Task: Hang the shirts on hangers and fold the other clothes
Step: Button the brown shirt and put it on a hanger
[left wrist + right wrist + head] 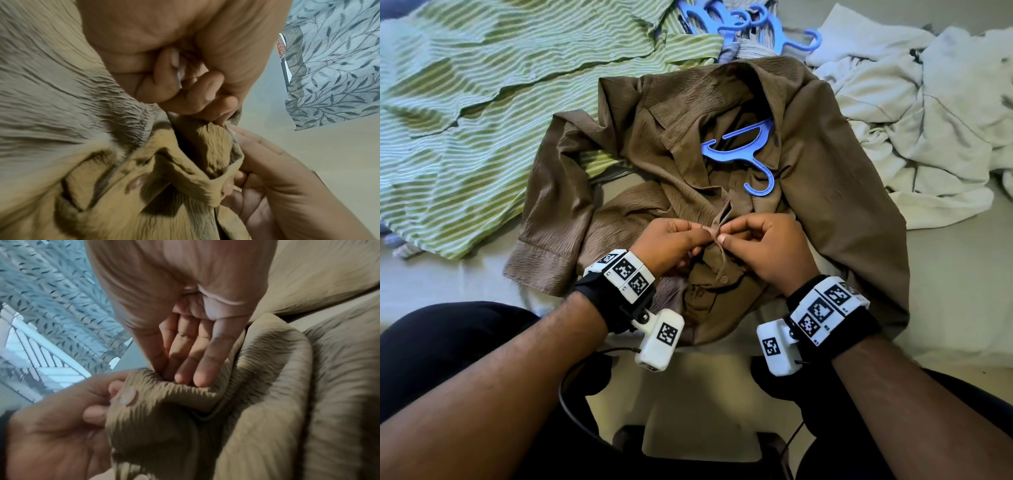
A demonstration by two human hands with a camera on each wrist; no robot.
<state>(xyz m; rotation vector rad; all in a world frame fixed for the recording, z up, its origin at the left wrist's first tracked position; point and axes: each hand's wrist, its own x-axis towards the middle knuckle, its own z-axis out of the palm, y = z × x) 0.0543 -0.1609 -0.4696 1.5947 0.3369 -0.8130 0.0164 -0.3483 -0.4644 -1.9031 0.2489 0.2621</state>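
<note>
Between my two hands, at the front placket of the brown shirt point(825, 192), the grip was a double pinch. My left hand point(671, 243) held one edge of the placket between thumb and curled fingertips; my right hand point(763, 246) pinched the facing edge, thumb against forefinger, so that the two sets of fingertips met over the cloth. A small round button point(128, 395), pale and smooth, sat on the fabric just beside my left thumb in the right wrist view.

Item: brown shirt, crinkled, finely ribbed weave, soft collar spread open, long sleeves with plain cuffs; it lay face up on the pale bed surface point(962, 291) directly before me, its hem toward my lap.

Item: blue hanger point(743, 150), smooth moulded plastic, flat triangular frame with a curled hook; it lay inside the shirt at the open neck, one end tucked under the cloth, hook pointing toward me.

Item: green striped shirt point(482, 113), thin white lines on green, spread flat to the left, touching the brown sleeve.

Item: spare blue hangers point(750, 24), a tangled cluster at the far edge.

Item: white garments point(914, 113), crumpled in a heap to the right.
</note>
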